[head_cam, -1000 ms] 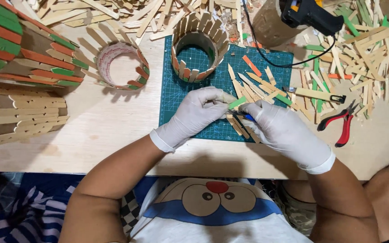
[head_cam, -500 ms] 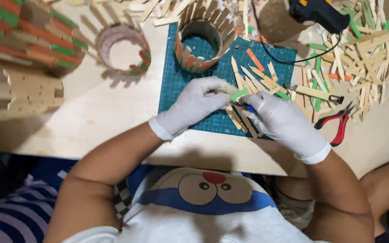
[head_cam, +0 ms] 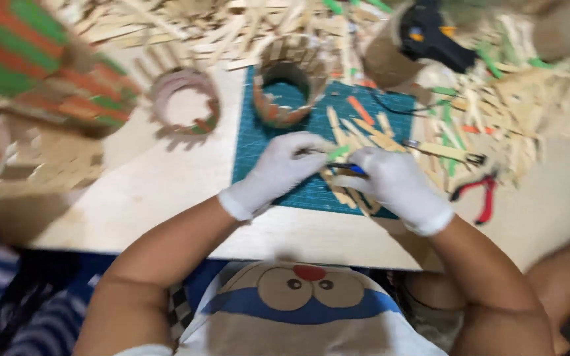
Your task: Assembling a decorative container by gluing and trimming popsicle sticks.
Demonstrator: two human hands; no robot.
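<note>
Both hands are wearing white gloves and meeting over the green cutting mat (head_cam: 265, 155), fingertips nearly touching. The left hand (head_cam: 278, 170) is pinching a thin wooden stick (head_cam: 311, 151) with its fingers pressed together, and the right hand (head_cam: 390, 181) is curling around a small blue-handled tool (head_cam: 349, 169), though the picture's blurry so I can't tell exactly what it is. A green stick (head_cam: 338, 152) is sitting right between the two hands. Just beyond the left hand there's one round stick holder (head_cam: 288, 89) standing on the mat, and further out to its left a second, smaller ring (head_cam: 185, 102) on the bare table (head_cam: 140, 191). One black glue gun (head_cam: 430, 36) is lying well past the right hand, and one pair of red-handled pliers (head_cam: 479, 198) is just off to its right. Loose sticks (head_cam: 496, 112) are piled all around, way too many to count, a few green and orange ones mixed in. On the far left a big green and orange striped thing (head_cam: 28, 59) is getting cut off by the edge.
</note>
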